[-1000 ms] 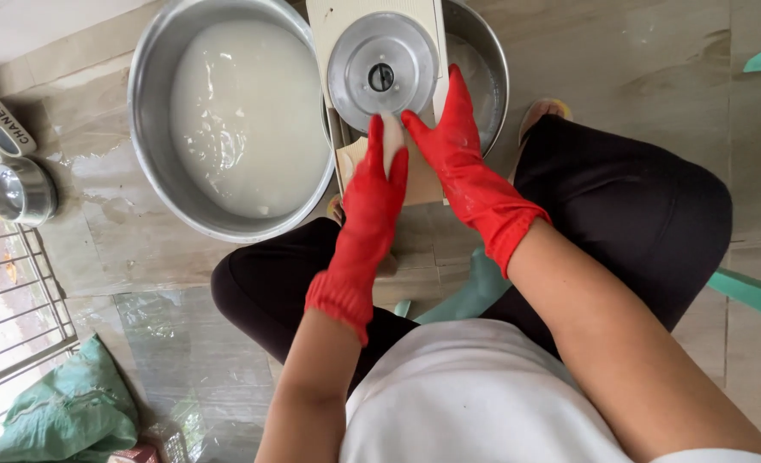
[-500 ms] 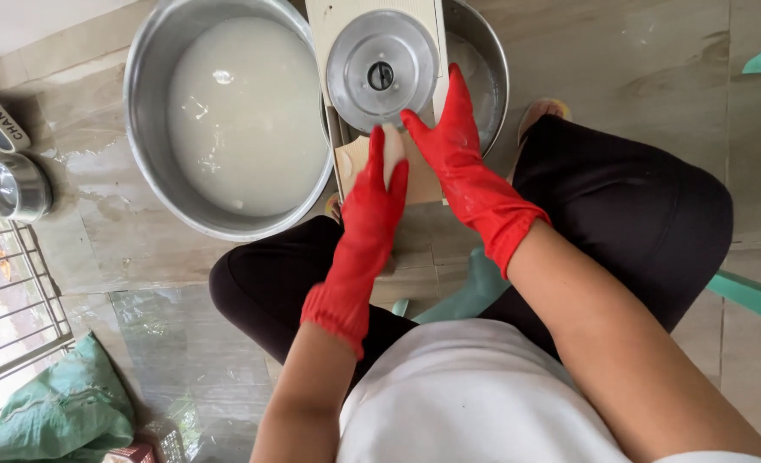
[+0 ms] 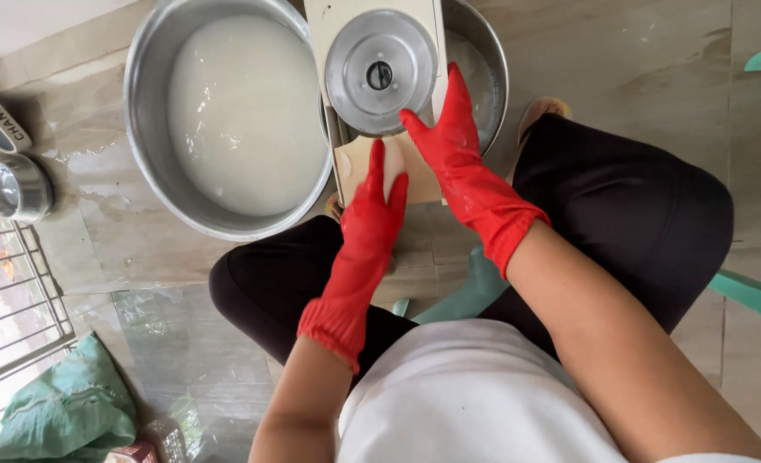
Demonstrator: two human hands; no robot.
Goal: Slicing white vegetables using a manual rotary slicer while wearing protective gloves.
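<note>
Currently, both red-gloved hands, left hand (image 3: 370,225) and right hand (image 3: 458,150), press flat, fingers together, on a pale slab (image 3: 395,167) against the round steel slicer disc (image 3: 381,72). Milky water fills the large steel basin (image 3: 140,129) at left; slicing looks unfinished.

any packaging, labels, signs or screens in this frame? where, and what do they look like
White sandal strap with dark lettering: far left edge, beside a small steel cup.
Crumpled green plastic bag: bottom left corner on the wet floor, no print legible.
Small reddish printed package: bottom edge by the bag, mostly cut off.
No signs or screens.
</note>
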